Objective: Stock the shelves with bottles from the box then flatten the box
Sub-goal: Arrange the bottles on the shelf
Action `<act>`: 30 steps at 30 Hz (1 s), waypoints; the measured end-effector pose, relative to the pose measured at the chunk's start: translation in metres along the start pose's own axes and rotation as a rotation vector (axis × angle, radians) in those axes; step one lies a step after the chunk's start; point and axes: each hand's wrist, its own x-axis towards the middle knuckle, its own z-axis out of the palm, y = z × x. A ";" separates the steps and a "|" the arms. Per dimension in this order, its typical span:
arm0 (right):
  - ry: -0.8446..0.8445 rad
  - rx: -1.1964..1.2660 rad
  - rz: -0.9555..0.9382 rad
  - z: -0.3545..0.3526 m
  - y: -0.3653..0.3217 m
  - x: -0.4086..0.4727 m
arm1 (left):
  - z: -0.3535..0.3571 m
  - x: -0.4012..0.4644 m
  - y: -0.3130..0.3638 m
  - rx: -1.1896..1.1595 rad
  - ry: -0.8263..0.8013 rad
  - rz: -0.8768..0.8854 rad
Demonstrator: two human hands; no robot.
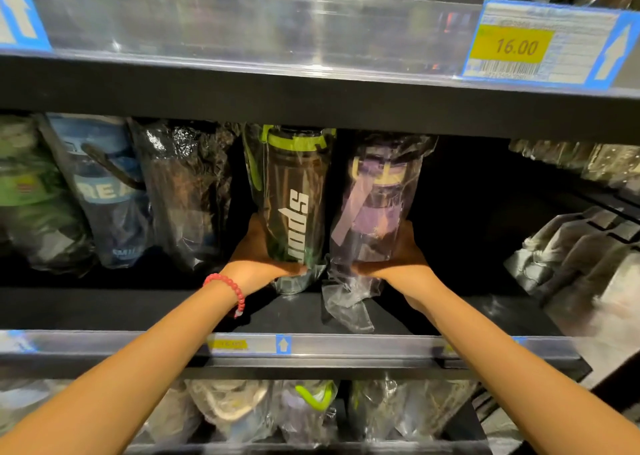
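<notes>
My left hand (255, 257) grips the lower part of a dark bottle with a lime-green lid (294, 191), wrapped in clear plastic. My right hand (403, 257) grips the base of a purple bottle (375, 198) in a clear plastic bag. Both bottles stand upright side by side on the black middle shelf (104, 307), a little back from its front edge. A red bead bracelet sits on my left wrist. The box is not in view.
More wrapped bottles (110, 191) line the middle shelf to the left. The dark space right of the purple bottle holds nothing I can see. The upper shelf edge carries a 16.00 price tag (516, 46). Wrapped bottles (311, 409) fill the shelf below; packaged goods (581, 243) stand at right.
</notes>
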 end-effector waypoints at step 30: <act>0.095 -0.080 -0.136 0.002 -0.016 0.013 | -0.017 -0.017 0.016 -0.051 0.008 -0.084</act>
